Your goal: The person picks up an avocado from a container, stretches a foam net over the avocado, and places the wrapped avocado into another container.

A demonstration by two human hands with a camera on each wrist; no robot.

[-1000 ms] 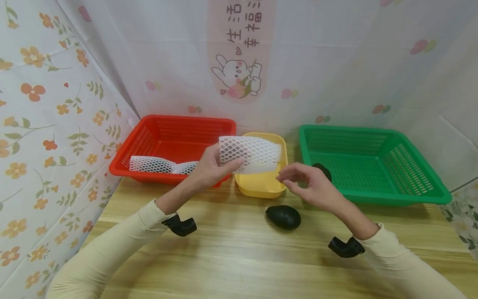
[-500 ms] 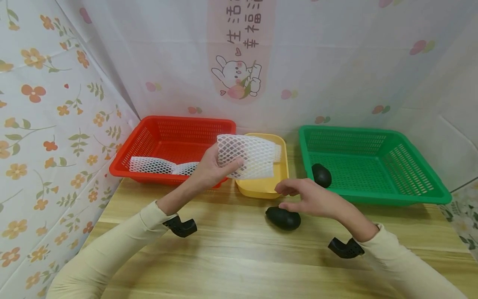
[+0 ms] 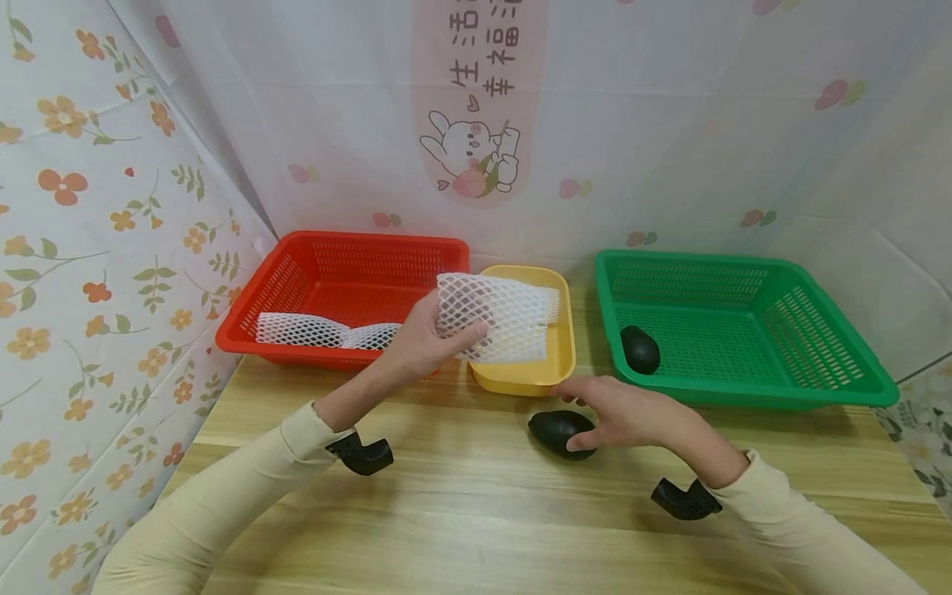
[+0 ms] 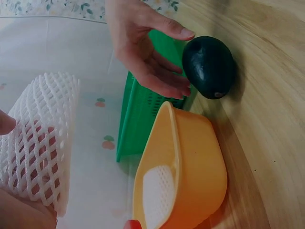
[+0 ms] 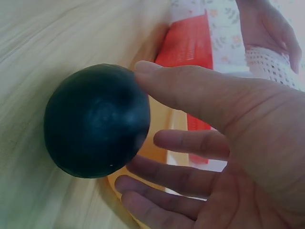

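My left hand (image 3: 427,335) grips a white foam net sleeve (image 3: 506,306), held up over the yellow container (image 3: 524,384). On the table just in front of that container lies a dark, smooth avocado (image 3: 552,430). My right hand (image 3: 632,409) reaches over it from the right, thumb on the near side and fingers on the far side. In the right wrist view the thumb tip is right at the edge of the avocado (image 5: 97,121), and the other fingers are spread loosely beside it. The left wrist view shows the avocado (image 4: 208,67) between thumb and fingertips.
At the back left, a red basket (image 3: 342,240) has netted items (image 3: 305,329) along its near side. A green basket (image 3: 744,397) at the right holds another dark avocado (image 3: 640,350). White netting (image 4: 158,195) lies inside the yellow container. A patterned curtain hangs behind.
My right hand has come down and toward me, from beside the green basket to the avocado on the table. The left hand keeps the foam net sleeve almost in place.
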